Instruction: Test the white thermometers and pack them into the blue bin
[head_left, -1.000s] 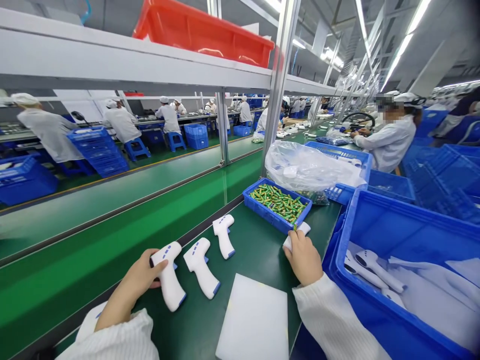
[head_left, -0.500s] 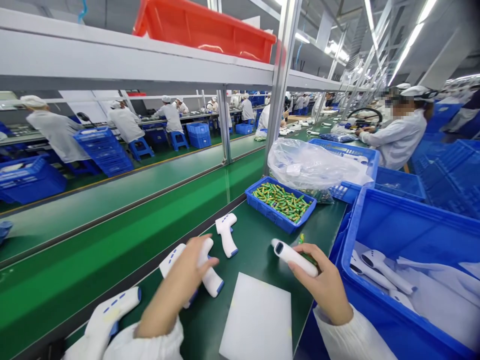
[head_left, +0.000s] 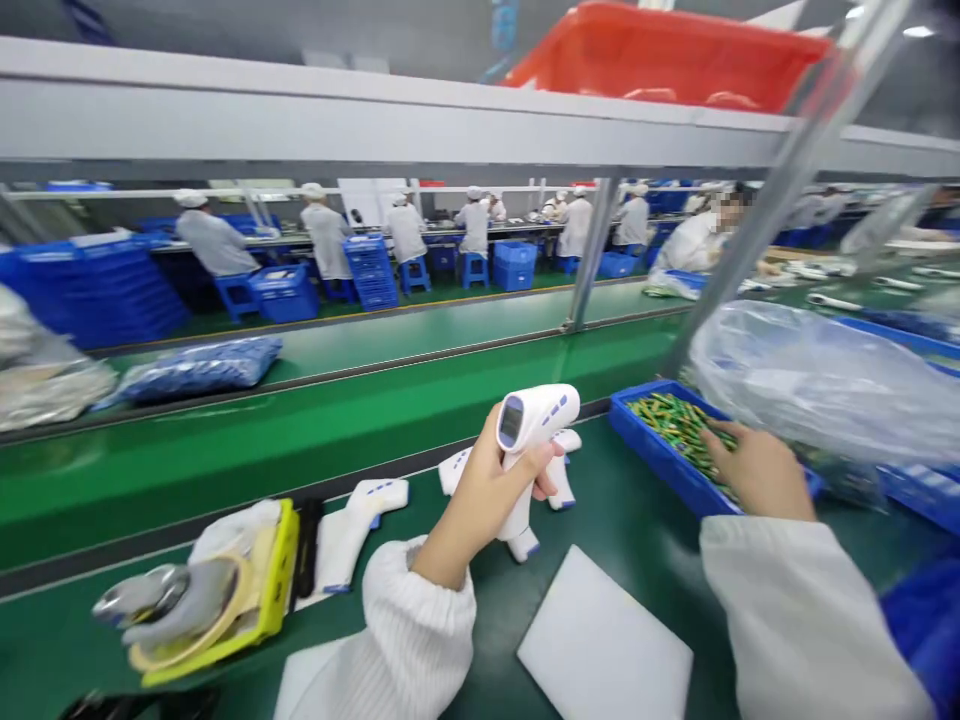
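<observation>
One white thermometer gun (head_left: 536, 420) stands upright at 12 o'clock, its grip wrapped in the left hand (head_left: 480, 495) and its screen turned toward the person. The right hand (head_left: 754, 470) is well apart at 1 o'clock, its fingers (head_left: 712, 437) reaching among green batteries (head_left: 675, 425) in a blue tray (head_left: 660, 450); whether they grip one is hard to tell. A plastic bag (head_left: 817, 385) bulges beyond the tray at 2 o'clock. On the green mat (head_left: 630, 530), a white pad (head_left: 604, 640) lies at 1 o'clock, while another thermometer (head_left: 352, 530) lies at 11 o'clock beside a yellow holder (head_left: 274, 570).
</observation>
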